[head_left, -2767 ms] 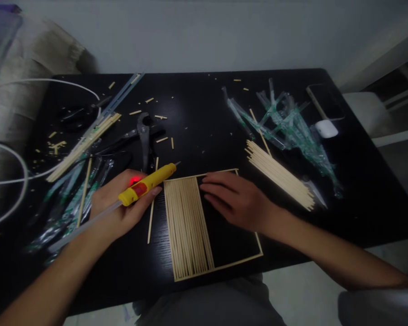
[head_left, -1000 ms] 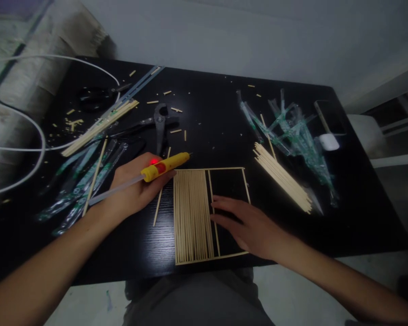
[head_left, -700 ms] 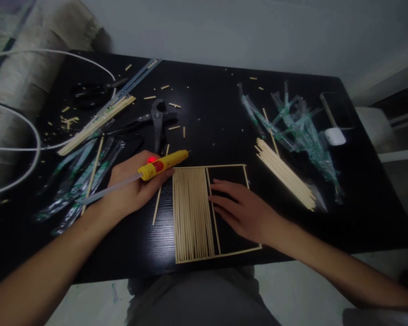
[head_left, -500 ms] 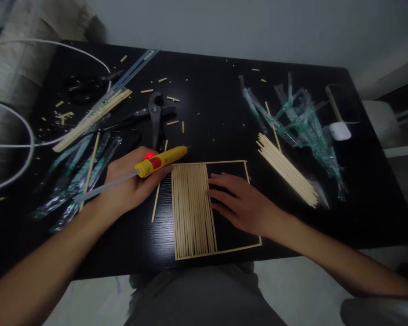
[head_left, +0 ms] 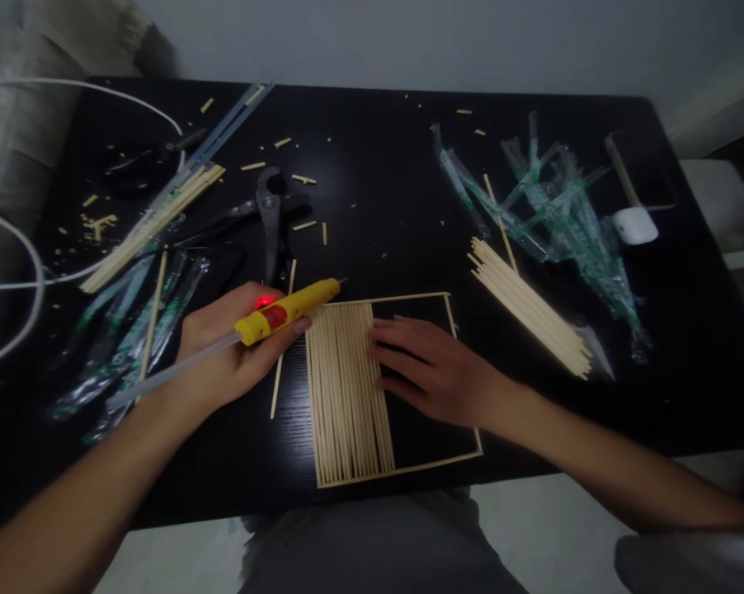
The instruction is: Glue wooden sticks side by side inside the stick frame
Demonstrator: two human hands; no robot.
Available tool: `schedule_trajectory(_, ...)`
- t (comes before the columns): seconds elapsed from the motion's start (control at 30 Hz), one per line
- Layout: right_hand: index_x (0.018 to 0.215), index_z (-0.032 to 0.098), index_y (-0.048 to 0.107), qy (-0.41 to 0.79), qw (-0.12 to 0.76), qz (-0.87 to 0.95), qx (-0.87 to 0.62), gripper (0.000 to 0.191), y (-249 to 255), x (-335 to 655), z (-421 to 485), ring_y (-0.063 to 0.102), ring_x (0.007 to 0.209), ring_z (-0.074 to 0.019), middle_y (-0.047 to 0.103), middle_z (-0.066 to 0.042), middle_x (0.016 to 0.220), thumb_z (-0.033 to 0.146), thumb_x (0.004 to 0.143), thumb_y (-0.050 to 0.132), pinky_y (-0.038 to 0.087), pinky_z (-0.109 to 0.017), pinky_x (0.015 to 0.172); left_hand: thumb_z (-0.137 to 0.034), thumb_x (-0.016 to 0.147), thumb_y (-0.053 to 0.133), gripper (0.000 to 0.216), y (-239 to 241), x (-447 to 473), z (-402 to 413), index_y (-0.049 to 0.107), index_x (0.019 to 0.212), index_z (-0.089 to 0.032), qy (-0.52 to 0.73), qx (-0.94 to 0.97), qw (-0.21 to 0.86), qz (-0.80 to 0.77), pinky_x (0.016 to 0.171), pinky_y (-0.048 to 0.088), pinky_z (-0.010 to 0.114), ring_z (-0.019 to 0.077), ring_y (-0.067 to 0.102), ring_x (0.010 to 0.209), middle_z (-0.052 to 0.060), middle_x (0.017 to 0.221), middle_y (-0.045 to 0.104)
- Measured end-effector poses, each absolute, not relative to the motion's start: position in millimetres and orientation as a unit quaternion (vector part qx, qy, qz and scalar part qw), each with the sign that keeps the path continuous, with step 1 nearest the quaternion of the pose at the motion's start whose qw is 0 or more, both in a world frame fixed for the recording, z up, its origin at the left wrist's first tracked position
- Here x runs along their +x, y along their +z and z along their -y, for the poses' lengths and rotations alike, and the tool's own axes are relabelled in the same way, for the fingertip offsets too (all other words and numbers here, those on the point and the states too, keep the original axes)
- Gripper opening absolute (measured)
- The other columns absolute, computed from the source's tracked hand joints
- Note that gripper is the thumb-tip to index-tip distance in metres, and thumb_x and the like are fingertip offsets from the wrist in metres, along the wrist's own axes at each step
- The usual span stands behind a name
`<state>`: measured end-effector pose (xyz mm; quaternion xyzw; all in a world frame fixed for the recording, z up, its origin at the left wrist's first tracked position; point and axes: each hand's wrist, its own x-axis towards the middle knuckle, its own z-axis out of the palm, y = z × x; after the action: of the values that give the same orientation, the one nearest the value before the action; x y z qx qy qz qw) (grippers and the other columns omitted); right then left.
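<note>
My left hand (head_left: 229, 342) is closed around a yellow hot glue pen (head_left: 289, 310), whose tip points right, above the far left corner of a stick frame (head_left: 434, 463). A translucent glue stick (head_left: 177, 375) trails from the pen's back end, and a red light glows beside it. Inside the frame's left half, thin wooden sticks (head_left: 347, 392) lie side by side. My right hand (head_left: 437, 367) lies over the frame's right half, fingers stretched out and fingertips at the rightmost stick of that row. One loose stick (head_left: 278, 384) lies under my left hand.
A bundle of sticks (head_left: 529, 309) lies on the right, near clear wrappers (head_left: 570, 214), a phone (head_left: 641, 169) and a white case (head_left: 635, 225). Pliers (head_left: 270, 214), scissors (head_left: 130, 161), more sticks (head_left: 155, 227), wrappers (head_left: 162, 330), a white cable (head_left: 38, 272) and cut bits occupy the left.
The camera view has shifted slightly. My left hand still holds the glue pen near the frame's corner, and my right fingertips remain at the row's edge.
</note>
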<state>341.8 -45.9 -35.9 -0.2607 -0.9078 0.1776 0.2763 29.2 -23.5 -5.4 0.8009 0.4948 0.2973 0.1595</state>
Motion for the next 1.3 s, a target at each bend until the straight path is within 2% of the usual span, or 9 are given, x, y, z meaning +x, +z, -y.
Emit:
schedule_trajectory(0.17, 0.142, 0.013, 0.070, 0.186, 0.290, 0.900, -0.267, 0.037, -37.8, 340.0, 45.7, 0.071, 0.141, -0.0305, 0.078, -0.018, 0.138, 0.019, 0.106, 0.075, 0.059, -0.054, 0.123, -0.046, 0.107, 0.066, 0.017, -2.8, 32.5, 26.1, 0.069, 0.101, -0.030, 0.280, 0.808, 0.180, -0.486, 0.056, 0.059, 0.033, 0.0170, 0.074, 0.068, -0.001, 0.086, 0.076)
schedule_trajectory(0.37, 0.132, 0.010, 0.073, 0.169, 0.302, 0.898, -0.270, 0.025, -37.0, 338.2, 45.0, 0.075, 0.136, -0.0291, 0.080, -0.018, 0.133, 0.022, 0.110, 0.070, 0.061, -0.050, 0.121, -0.045, 0.109, 0.065, 0.016, -1.3, 38.0, 27.7, 0.065, 0.104, -0.029, 0.260, 0.827, 0.190, -0.460, 0.050, 0.056, 0.032, 0.0159, 0.072, 0.065, -0.001, 0.085, 0.074)
schedule_trajectory(0.5, 0.133, 0.016, 0.074, 0.170, 0.300, 0.897, -0.277, 0.024, -38.6, 337.5, 45.0, 0.075, 0.136, -0.0272, 0.080, -0.015, 0.136, 0.024, 0.111, 0.069, 0.062, -0.049, 0.120, -0.048, 0.111, 0.060, 0.023, -2.3, 41.9, 25.2, 0.063, 0.099, -0.029, 0.241, 0.843, 0.174, -0.449, 0.047, 0.054, 0.034, 0.0173, 0.070, 0.062, -0.001, 0.079, 0.072)
schedule_trajectory(0.67, 0.134, 0.014, 0.074, 0.191, 0.303, 0.892, -0.276, 0.027, -39.4, 337.1, 45.9, 0.073, 0.138, -0.0292, 0.080, -0.018, 0.136, 0.021, 0.108, 0.072, 0.061, -0.052, 0.121, -0.053, 0.113, 0.053, 0.031, -2.2, 43.5, 23.0, 0.062, 0.095, -0.030, 0.216, 0.846, 0.162, -0.461, 0.049, 0.055, 0.035, 0.0167, 0.070, 0.060, -0.002, 0.078, 0.070)
schedule_trajectory(0.8, 0.133, 0.016, 0.074, 0.183, 0.298, 0.893, -0.282, 0.023, -38.0, 337.4, 46.3, 0.073, 0.139, -0.0269, 0.080, -0.015, 0.136, 0.021, 0.111, 0.068, 0.061, -0.049, 0.121, -0.055, 0.114, 0.052, 0.033, -2.1, 42.8, 22.3, 0.060, 0.095, -0.029, 0.207, 0.857, 0.139, -0.452, 0.049, 0.055, 0.036, 0.0176, 0.070, 0.061, -0.001, 0.078, 0.069)
schedule_trajectory(0.93, 0.131, 0.016, 0.075, 0.179, 0.302, 0.893, -0.283, 0.022, -37.1, 337.1, 45.9, 0.075, 0.137, -0.0264, 0.081, -0.015, 0.135, 0.023, 0.112, 0.068, 0.062, -0.049, 0.120, -0.053, 0.114, 0.053, 0.032, -1.7, 43.6, 20.8, 0.061, 0.093, -0.029, 0.211, 0.860, 0.134, -0.445, 0.051, 0.055, 0.037, 0.0185, 0.071, 0.062, -0.001, 0.078, 0.069)
schedule_trajectory(1.17, 0.128, 0.013, 0.074, 0.173, 0.311, 0.893, -0.277, 0.019, -36.2, 336.4, 44.6, 0.076, 0.134, -0.0262, 0.082, -0.016, 0.132, 0.020, 0.112, 0.067, 0.062, -0.047, 0.121, -0.048, 0.111, 0.061, 0.029, 1.4, 37.4, 20.8, 0.063, 0.089, -0.029, 0.226, 0.847, 0.158, -0.454, 0.045, 0.048, 0.035, 0.0167, 0.065, 0.056, -0.003, 0.072, 0.066)
schedule_trajectory(1.3, 0.127, 0.010, 0.074, 0.171, 0.314, 0.892, -0.277, 0.020, -36.6, 336.2, 44.5, 0.076, 0.135, -0.0271, 0.081, -0.017, 0.132, 0.021, 0.112, 0.067, 0.062, -0.047, 0.120, -0.045, 0.110, 0.062, 0.023, 3.8, 35.5, 22.3, 0.067, 0.094, -0.030, 0.224, 0.836, 0.169, -0.472, 0.053, 0.056, 0.036, 0.0187, 0.072, 0.066, -0.001, 0.081, 0.073)
